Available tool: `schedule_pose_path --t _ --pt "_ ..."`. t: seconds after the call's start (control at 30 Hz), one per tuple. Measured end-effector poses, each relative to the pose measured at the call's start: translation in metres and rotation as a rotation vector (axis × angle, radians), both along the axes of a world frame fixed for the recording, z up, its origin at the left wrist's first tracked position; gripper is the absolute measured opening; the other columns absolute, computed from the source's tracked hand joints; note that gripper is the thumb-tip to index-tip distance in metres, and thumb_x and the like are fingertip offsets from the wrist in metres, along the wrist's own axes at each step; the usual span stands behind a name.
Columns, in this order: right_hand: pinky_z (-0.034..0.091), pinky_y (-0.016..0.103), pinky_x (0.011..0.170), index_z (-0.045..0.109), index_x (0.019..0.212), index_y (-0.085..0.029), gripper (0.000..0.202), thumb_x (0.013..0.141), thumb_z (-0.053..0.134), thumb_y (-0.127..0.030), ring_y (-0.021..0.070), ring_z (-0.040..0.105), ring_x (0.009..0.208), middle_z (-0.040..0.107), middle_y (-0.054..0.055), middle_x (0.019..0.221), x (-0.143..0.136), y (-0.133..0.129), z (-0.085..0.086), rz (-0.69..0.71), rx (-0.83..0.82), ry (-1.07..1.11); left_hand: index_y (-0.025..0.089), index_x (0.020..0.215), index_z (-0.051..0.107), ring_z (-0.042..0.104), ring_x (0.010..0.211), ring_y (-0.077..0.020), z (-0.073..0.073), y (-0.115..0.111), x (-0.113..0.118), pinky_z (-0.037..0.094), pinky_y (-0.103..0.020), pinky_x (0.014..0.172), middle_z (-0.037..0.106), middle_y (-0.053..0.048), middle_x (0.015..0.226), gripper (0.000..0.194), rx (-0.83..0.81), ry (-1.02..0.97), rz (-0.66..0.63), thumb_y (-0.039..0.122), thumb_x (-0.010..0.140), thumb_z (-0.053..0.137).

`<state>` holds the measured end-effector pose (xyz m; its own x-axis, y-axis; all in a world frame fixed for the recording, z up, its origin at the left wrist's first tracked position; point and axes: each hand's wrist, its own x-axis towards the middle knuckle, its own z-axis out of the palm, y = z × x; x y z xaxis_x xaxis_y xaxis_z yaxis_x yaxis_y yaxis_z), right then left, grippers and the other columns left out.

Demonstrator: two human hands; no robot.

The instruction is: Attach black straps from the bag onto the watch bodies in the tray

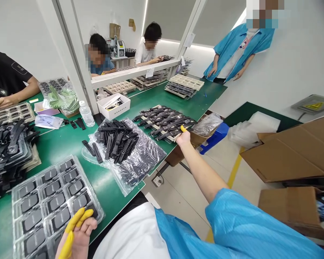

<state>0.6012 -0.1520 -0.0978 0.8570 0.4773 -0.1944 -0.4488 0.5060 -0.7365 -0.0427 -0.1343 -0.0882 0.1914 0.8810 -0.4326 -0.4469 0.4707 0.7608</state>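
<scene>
My left hand (77, 233), with yellow finger covers, is at the lower left beside the near right corner of a clear plastic tray (54, 196) of dark square watch-like pieces. Its fingers are half curled and apart, with nothing visible between them. My right hand (183, 137) reaches far forward and grips the near right edge of a beige tray (175, 138) loaded with black straps. A yellow cover shows on its thumb; the other fingers are hidden under the tray. Between the hands, loose black straps (119, 140) lie heaped on a clear plastic bag (140, 162).
A white box (115, 107), a water bottle (86, 114) and stacked trays (185, 86) stand farther back. More strap-laden trays (8, 151) are piled at left. Several people are around the tables. Cardboard boxes (294, 154) and a blue stool (216, 136) stand at right.
</scene>
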Motion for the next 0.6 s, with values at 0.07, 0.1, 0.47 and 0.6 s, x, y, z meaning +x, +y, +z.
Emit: schedule_pose_path --t 0.07,0.1,0.47,0.6 --pt "0.059 0.063 0.098 0.066 0.112 -0.02 0.026 0.095 0.053 -0.034 0.0286 0.072 0.101 0.079 0.011 0.107 -0.002 0.0 0.003 0.018 -0.015 -0.01 0.024 0.105 0.082 0.073 0.076 -0.0246 0.008 -0.006 0.005 0.066 -0.039 0.07 0.081 -0.009 0.098 0.055 0.009 0.002 0.013 0.063 0.065 0.088" --pt "0.059 0.063 0.097 0.066 0.111 -0.02 0.026 0.094 0.053 -0.034 0.0285 0.072 0.101 0.079 0.011 0.106 -0.003 0.0 0.006 0.03 -0.023 -0.01 0.025 0.105 0.082 0.073 0.076 -0.0241 0.011 -0.008 0.008 0.066 -0.038 0.07 0.081 -0.009 0.098 0.055 0.011 0.003 0.016 0.063 0.066 0.088" --pt "0.065 0.053 0.084 0.06 0.097 -0.02 0.026 0.075 0.051 -0.01 0.0247 0.07 0.079 0.075 0.007 0.08 0.022 -0.008 0.045 0.001 -0.259 -0.049 0.024 0.095 0.083 0.073 0.071 -0.03 -0.019 0.018 -0.017 0.065 -0.046 0.064 0.081 -0.011 0.091 0.066 -0.049 0.098 -0.021 0.056 0.038 0.095" --pt "0.065 0.047 0.088 0.058 0.097 -0.021 0.027 0.073 0.056 -0.008 0.0229 0.071 0.083 0.072 0.005 0.083 0.016 -0.011 0.034 -0.119 -0.262 -0.232 0.025 0.098 0.082 0.073 0.073 -0.0292 -0.016 0.016 -0.018 0.066 -0.046 0.067 0.081 -0.011 0.095 0.064 -0.039 0.095 -0.004 0.057 0.043 0.094"
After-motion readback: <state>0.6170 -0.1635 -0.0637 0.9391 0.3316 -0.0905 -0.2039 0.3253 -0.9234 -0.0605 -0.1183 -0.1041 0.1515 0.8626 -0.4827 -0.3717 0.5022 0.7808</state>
